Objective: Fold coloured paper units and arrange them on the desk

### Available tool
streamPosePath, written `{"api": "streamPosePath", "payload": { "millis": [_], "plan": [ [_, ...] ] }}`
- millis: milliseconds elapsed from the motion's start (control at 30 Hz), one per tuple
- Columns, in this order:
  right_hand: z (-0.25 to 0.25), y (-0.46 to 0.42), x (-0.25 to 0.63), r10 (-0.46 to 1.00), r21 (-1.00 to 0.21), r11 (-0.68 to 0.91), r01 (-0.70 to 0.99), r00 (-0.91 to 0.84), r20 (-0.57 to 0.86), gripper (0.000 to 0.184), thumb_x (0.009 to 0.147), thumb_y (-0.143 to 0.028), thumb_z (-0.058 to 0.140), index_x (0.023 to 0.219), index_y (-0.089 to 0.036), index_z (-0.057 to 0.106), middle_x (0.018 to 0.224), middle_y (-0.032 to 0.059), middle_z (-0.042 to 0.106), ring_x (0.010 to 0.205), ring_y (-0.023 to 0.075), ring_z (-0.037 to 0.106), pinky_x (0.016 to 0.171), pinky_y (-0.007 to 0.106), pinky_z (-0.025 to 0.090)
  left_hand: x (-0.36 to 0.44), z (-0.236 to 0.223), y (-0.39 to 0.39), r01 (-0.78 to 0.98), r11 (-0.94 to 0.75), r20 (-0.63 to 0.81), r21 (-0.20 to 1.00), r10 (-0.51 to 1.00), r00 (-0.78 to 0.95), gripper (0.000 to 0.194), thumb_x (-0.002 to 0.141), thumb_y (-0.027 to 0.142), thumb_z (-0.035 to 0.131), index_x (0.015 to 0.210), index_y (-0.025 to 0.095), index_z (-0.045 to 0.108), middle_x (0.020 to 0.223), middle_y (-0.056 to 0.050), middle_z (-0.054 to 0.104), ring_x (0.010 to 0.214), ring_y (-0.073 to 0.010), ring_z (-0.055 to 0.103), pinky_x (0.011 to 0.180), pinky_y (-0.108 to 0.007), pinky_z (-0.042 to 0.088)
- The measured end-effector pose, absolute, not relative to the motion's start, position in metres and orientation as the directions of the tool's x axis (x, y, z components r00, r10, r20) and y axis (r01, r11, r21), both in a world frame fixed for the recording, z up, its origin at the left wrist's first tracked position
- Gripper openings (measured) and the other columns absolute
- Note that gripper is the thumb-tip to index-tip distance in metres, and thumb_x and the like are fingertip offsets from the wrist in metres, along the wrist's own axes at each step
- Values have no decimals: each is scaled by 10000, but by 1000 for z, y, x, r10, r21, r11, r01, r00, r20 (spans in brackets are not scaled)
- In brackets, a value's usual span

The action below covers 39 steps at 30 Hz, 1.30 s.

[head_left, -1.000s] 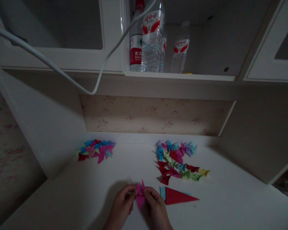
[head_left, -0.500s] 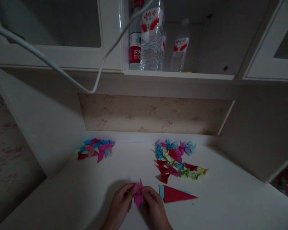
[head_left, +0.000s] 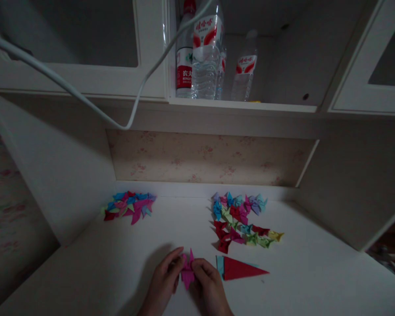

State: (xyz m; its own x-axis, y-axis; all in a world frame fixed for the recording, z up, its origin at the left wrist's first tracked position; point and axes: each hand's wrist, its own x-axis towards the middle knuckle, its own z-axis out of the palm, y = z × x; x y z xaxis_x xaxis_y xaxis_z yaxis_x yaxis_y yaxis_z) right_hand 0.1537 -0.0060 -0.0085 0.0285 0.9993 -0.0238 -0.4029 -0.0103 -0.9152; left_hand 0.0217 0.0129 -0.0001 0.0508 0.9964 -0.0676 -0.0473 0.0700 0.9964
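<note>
A small pink piece of origami (head_left: 187,277), folded with narrow points upward and a broader point downward, is held between my two hands just above the white tabletop. My right hand (head_left: 210,283) pinches its right side between thumb and finger. At its left edge is my left hand (head_left: 166,277), thumb against the paper and index finger raised and straighter beside the upper point. Right of my right hand lies a folded red paper triangle (head_left: 242,268) over light blue paper (head_left: 220,265).
Colourful folded paper pieces (head_left: 237,237) stand grouped at the back right. Another heap of flat folded pieces (head_left: 134,206) lies at the back left. Overhead, a shelf holds plastic bottles (head_left: 206,57), and a white cable (head_left: 125,127) hangs down in front of the cabinet.
My left index finger has lifted and straightened away from the pink origami. My right hand keeps its pinch. The whole view has shifted slightly.
</note>
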Motion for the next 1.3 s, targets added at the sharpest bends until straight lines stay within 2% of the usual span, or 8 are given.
{"api": "streamPosePath", "payload": {
  "millis": [67,167,233,433,767,900,1300],
  "plan": [
    [-10,-6,154,1000,-916,-8,-401,16,-15,316,725,-475,702,692,-161,695,652,11,600,608,138,488,578,239,377,21,2,12,-52,45,-43,998,998,34,663,682,596,647,1149,127,603,694,-14,618,380,-47,363,354,-183,243],
    [-11,-5,155,1000,-924,-13,-383,-10,-9,304,748,-460,687,713,-158,697,648,5,590,603,132,474,574,237,369,20,4,10,-19,46,-45,999,999,21,577,688,577,652,1021,106,664,492,44,510,361,-53,331,355,-182,236],
    [-11,-5,155,1000,-928,-21,-371,-16,-16,311,744,-469,686,712,-159,697,630,0,582,587,131,468,569,240,370,21,6,9,-9,54,-54,999,998,12,552,683,581,651,956,101,679,430,67,442,352,-58,316,347,-182,233],
    [-6,-8,155,1000,-936,-29,-351,0,-31,346,708,-508,696,701,-163,706,645,15,610,594,147,494,568,250,387,21,9,8,-13,36,-36,999,999,20,464,691,554,651,859,122,671,487,49,492,354,-56,338,336,-178,265],
    [-16,-5,157,999,-954,1,-301,-41,14,277,768,-428,671,730,-156,698,680,9,589,656,144,487,617,245,383,18,3,11,-17,35,-36,999,999,-24,453,671,541,673,878,138,662,479,57,494,365,-58,338,358,-176,245],
    [-17,-5,157,999,-956,9,-293,-45,24,286,776,-429,663,717,-151,690,656,5,577,638,138,474,606,243,375,18,1,12,-36,60,-61,998,998,-23,479,655,552,683,891,136,655,446,76,443,374,-63,333,365,-174,241],
    [-10,-7,156,1000,-966,5,-259,7,4,343,700,-508,702,681,-165,714,620,13,597,602,154,484,591,258,387,18,8,10,-61,73,-75,995,997,-17,579,637,600,674,963,121,671,432,74,441,362,-68,328,370,-185,230]
  ]
}}
